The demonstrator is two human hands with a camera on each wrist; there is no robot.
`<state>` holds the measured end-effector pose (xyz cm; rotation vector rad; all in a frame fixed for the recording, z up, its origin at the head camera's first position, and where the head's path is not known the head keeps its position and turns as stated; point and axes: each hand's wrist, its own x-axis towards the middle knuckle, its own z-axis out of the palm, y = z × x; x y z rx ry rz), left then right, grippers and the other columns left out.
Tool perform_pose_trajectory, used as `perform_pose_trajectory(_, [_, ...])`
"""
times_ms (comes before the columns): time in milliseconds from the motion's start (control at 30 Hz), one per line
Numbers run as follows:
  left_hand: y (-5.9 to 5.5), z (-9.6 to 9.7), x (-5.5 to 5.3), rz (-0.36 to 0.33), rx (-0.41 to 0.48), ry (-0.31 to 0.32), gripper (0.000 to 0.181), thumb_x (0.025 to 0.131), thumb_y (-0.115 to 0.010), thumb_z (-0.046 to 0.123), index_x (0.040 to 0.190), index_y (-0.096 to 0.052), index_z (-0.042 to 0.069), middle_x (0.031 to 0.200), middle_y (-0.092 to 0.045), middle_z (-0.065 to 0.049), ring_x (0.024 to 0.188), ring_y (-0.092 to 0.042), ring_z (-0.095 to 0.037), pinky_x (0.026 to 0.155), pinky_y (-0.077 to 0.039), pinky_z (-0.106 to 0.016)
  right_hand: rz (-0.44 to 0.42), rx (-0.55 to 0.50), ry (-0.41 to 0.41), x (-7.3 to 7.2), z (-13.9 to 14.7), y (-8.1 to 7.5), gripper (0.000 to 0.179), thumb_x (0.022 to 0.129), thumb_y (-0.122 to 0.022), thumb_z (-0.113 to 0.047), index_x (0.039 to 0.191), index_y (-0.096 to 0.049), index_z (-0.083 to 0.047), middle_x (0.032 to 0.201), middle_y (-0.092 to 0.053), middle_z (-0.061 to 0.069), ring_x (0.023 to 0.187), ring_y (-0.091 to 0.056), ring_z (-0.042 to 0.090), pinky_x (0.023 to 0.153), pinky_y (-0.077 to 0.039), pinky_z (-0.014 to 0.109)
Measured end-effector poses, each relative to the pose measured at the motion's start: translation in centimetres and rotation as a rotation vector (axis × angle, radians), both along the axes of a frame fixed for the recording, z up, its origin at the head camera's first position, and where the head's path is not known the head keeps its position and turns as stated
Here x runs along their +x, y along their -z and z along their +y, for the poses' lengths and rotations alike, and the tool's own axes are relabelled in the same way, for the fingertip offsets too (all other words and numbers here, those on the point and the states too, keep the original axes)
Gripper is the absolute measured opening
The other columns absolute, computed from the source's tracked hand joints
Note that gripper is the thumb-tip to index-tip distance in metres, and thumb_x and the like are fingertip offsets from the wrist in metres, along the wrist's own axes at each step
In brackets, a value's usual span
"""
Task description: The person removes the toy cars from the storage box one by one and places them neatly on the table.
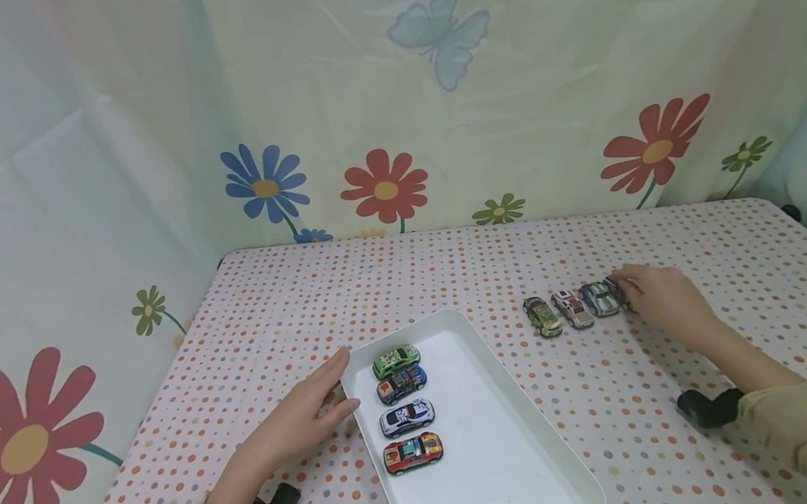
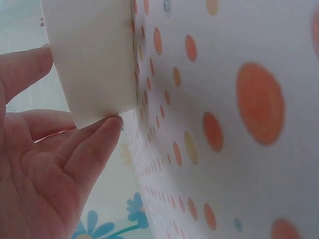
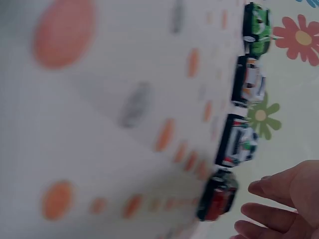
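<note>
My left hand [image 1: 298,412] rests on the far left corner of a white tray [image 1: 506,475], its fairly straight fingertips touching the outside of the wall. Inside the tray, a green toy car [image 1: 396,360], a dark blue one [image 1: 401,383], a white one [image 1: 407,418] and a red-and-yellow one [image 1: 413,452] line its left side. My right hand [image 1: 666,299] is at the right end of another row, beside a dark toy car with red [image 3: 218,196]. The right wrist view shows its thumb and fingers apart near that car, not closed round it.
Left of that dark car stand a dark green toy car with pale stripes [image 1: 598,299], a white-and-red one [image 1: 572,309] and a green-yellow one [image 1: 542,316]. A dotted cloth [image 1: 289,308] covers the table. Flowered curtain [image 1: 544,100] hangs behind it.
</note>
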<state>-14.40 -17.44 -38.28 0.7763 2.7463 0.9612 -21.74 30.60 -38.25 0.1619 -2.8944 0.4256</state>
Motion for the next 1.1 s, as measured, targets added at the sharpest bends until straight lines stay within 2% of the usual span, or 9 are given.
perform_pose_trajectory(100, [0.0, 0.0, 0.0, 0.004, -0.009, -0.006, 0.066, 0.095, -0.057, 0.022, 0.145, -0.022, -0.005, 0.150, -0.020, -0.019, 0.136, -0.021, -0.032, 0.108, -0.021, -0.044, 0.070, -0.025, -0.019, 0.4, -0.5, -0.8, 0.029, 0.092, -0.055, -0.004, 0.117, -0.056, 0.011, 0.112, -0.055, 0.035, 0.075, -0.060, 0.039, 0.057, -0.047, 0.048])
perform_pose_trajectory(200, [-0.1, -0.1, -0.1, 0.012, -0.016, -0.014, 0.066, 0.095, -0.058, 0.021, 0.145, -0.023, -0.005, 0.150, -0.021, -0.019, 0.135, -0.021, -0.033, 0.108, -0.021, -0.045, 0.131, -0.067, -0.106, 1.3, -2.5, -2.7, 0.032, 0.092, -0.057, -0.005, 0.121, -0.055, 0.009, 0.119, -0.053, 0.033, 0.093, -0.058, 0.047, 0.066, -0.049, 0.053])
perform_pose_trajectory(267, [-0.1, -0.1, -0.1, 0.011, -0.018, -0.017, 0.067, 0.095, -0.058, 0.021, 0.145, -0.023, -0.005, 0.150, -0.021, -0.019, 0.135, -0.021, -0.033, 0.108, -0.021, -0.045, 0.150, -0.081, -0.216, 2.2, -4.7, -4.3, 0.035, 0.091, -0.059, -0.003, 0.123, -0.055, 0.007, 0.123, -0.052, 0.030, 0.103, -0.054, 0.047, 0.073, -0.049, 0.055])
perform_pose_trajectory(400, [0.0, -0.2, -0.1, 0.004, -0.018, -0.016, 0.067, 0.095, -0.057, 0.022, 0.145, -0.022, -0.005, 0.150, -0.020, -0.019, 0.136, -0.021, -0.033, 0.108, -0.021, -0.045, 0.206, -0.051, -0.480, 4.4, -9.9, -6.6, 0.040, 0.084, -0.068, 0.000, 0.124, -0.059, 0.002, 0.127, -0.053, 0.023, 0.108, -0.055, 0.040, 0.074, -0.054, 0.045])
perform_pose_trajectory(567, [0.1, -0.2, -0.1, 0.007, -0.016, -0.004, 0.067, 0.096, -0.056, 0.024, 0.146, -0.022, -0.005, 0.150, -0.019, -0.019, 0.136, -0.020, -0.032, 0.108, -0.021, -0.044, 0.169, 0.027, -0.798, 7.0, -15.6, -8.1, 0.043, 0.083, -0.071, -0.005, 0.125, -0.062, -0.007, 0.129, -0.055, 0.011, 0.109, -0.057, 0.027, 0.080, -0.053, 0.034])
perform_pose_trajectory(700, [0.1, -0.3, -0.2, 0.008, -0.015, -0.001, 0.066, 0.096, -0.055, 0.024, 0.146, -0.022, -0.004, 0.150, -0.019, -0.019, 0.136, -0.020, -0.031, 0.108, -0.021, -0.044, 0.090, 0.117, -1.026, 8.6, -19.1, -7.9, 0.038, 0.085, -0.070, -0.011, 0.123, -0.064, -0.012, 0.123, -0.060, 0.003, 0.106, -0.059, 0.016, 0.082, -0.051, 0.026])
perform_pose_trajectory(800, [0.1, -0.2, -0.2, 0.012, -0.009, 0.003, 0.066, 0.096, -0.055, 0.024, 0.146, -0.022, -0.005, 0.150, -0.020, -0.020, 0.136, -0.020, -0.032, 0.108, -0.021, -0.044, 0.053, 0.234, -1.141, 9.1, -21.2, -7.1, 0.034, 0.086, -0.070, -0.015, 0.120, -0.066, -0.016, 0.118, -0.063, -0.002, 0.104, -0.059, 0.009, 0.082, -0.050, 0.021])
perform_pose_trajectory(933, [0.1, 0.0, -0.2, 0.021, 0.002, 0.009, 0.066, 0.096, -0.056, 0.022, 0.145, -0.022, -0.007, 0.149, -0.020, -0.021, 0.136, -0.021, -0.034, 0.108, -0.021, -0.045, 0.003, 0.371, -1.208, 9.2, -22.6, -5.8, 0.035, 0.088, -0.068, -0.017, 0.123, -0.064, -0.021, 0.117, -0.062, -0.006, 0.103, -0.058, 0.006, 0.078, -0.050, 0.018])
perform_pose_trajectory(1100, [0.0, 0.0, -0.1, 0.000, 0.001, -0.004, 0.066, 0.096, -0.056, 0.022, 0.145, -0.022, -0.005, 0.150, -0.020, -0.019, 0.136, -0.020, -0.032, 0.109, -0.020, -0.043, -0.065, 0.453, -1.222, 9.2, -23.2, -4.3, 0.044, 0.087, -0.069, -0.017, 0.129, -0.059, -0.024, 0.123, -0.057, -0.008, 0.111, -0.053, 0.004, 0.079, -0.050, 0.019])
